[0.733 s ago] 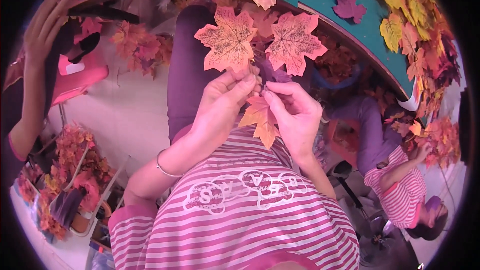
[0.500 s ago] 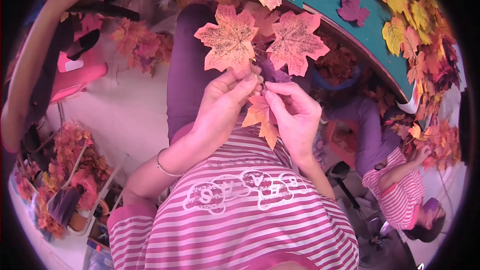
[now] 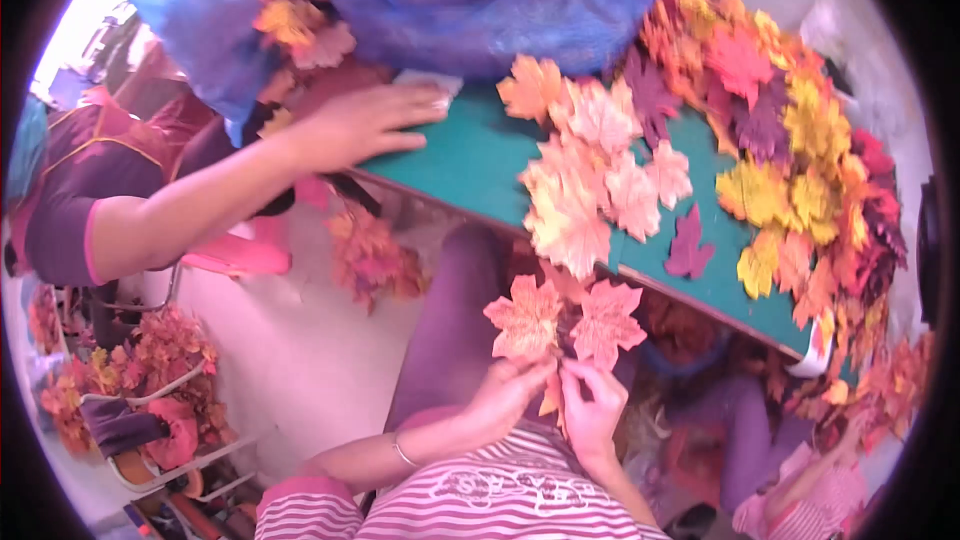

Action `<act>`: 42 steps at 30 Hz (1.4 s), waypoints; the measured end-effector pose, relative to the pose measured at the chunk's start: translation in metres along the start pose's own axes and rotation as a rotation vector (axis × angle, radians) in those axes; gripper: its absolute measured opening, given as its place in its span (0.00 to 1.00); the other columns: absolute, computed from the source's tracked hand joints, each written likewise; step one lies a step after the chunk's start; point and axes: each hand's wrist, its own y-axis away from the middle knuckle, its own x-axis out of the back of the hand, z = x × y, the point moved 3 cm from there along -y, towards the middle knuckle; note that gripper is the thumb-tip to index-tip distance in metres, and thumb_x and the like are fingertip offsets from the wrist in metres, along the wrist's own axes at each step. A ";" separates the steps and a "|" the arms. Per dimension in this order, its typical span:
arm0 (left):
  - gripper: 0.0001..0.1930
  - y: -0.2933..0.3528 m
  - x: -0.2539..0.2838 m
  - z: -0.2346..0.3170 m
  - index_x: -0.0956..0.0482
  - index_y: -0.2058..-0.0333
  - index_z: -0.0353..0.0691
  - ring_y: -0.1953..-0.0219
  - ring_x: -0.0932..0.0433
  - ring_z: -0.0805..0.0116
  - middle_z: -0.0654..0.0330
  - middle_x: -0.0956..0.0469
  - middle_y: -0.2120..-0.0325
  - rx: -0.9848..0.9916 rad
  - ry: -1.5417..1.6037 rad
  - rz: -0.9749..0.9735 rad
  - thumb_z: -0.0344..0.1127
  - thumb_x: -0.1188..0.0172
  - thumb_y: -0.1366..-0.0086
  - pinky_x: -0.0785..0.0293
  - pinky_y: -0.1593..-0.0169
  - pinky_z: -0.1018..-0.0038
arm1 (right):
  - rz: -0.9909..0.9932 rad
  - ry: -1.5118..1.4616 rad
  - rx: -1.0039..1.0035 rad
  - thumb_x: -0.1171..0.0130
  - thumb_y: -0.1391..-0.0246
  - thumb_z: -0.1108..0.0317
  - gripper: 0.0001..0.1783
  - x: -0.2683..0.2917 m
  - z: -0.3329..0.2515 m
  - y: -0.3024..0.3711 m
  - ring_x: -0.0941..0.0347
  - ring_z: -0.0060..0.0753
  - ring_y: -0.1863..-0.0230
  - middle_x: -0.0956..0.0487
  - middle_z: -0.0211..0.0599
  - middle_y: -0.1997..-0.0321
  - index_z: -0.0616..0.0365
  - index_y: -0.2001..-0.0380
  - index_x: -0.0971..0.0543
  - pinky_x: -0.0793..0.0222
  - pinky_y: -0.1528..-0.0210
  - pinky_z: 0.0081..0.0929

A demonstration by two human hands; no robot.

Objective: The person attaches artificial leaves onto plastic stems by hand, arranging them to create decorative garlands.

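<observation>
Low in front of my striped shirt, my left hand [image 3: 505, 398] and my right hand [image 3: 594, 406] are close together, fingers pinched on the stems of an artificial maple leaf spray. Above my fingers fan an orange leaf [image 3: 526, 320] and a pink leaf [image 3: 607, 323], both speckled. A smaller orange leaf hangs between the two hands, partly covered by them. The exact point where the stems meet is hidden by my fingertips and slightly blurred.
Ahead is a green table [image 3: 455, 165] with pale peach leaves [image 3: 570, 210], a purple leaf [image 3: 688, 245] and a mixed leaf heap [image 3: 800, 160]. Blue bags [image 3: 490, 0] stand behind. A co-worker's hand [image 3: 375, 120] rests on the table; another person [image 3: 805, 490] sits at right.
The view has tilted up, so my hands appear lower and more of the table shows. Both hands keep their pinch on the leaf spray. The co-worker's hand on the table has come into view.
</observation>
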 end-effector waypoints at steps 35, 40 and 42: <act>0.22 0.009 0.016 0.000 0.31 0.35 0.44 0.57 0.23 0.80 0.71 0.24 0.55 0.016 0.036 -0.182 0.36 0.44 0.24 0.23 0.47 0.76 | -0.119 0.081 0.312 0.38 0.50 0.86 0.11 -0.014 0.001 -0.013 0.21 0.48 0.67 0.21 0.45 0.67 0.64 0.63 0.19 0.24 0.65 0.35; 0.21 0.011 0.017 0.000 0.31 0.35 0.39 0.48 0.21 0.74 0.64 0.22 0.49 -0.028 0.052 -0.217 0.31 0.45 0.25 0.22 0.43 0.73 | -0.122 0.080 0.296 0.37 0.48 0.84 0.10 -0.008 0.001 -0.018 0.21 0.48 0.66 0.20 0.44 0.66 0.63 0.62 0.19 0.24 0.64 0.35; 0.20 0.008 0.021 0.001 0.29 0.37 0.35 0.46 0.21 0.69 0.58 0.21 0.47 -0.057 0.070 -0.121 0.29 0.45 0.26 0.22 0.43 0.72 | -0.186 0.181 0.424 0.36 0.50 0.81 0.11 -0.006 -0.021 -0.026 0.20 0.47 0.65 0.20 0.44 0.64 0.63 0.61 0.19 0.23 0.64 0.36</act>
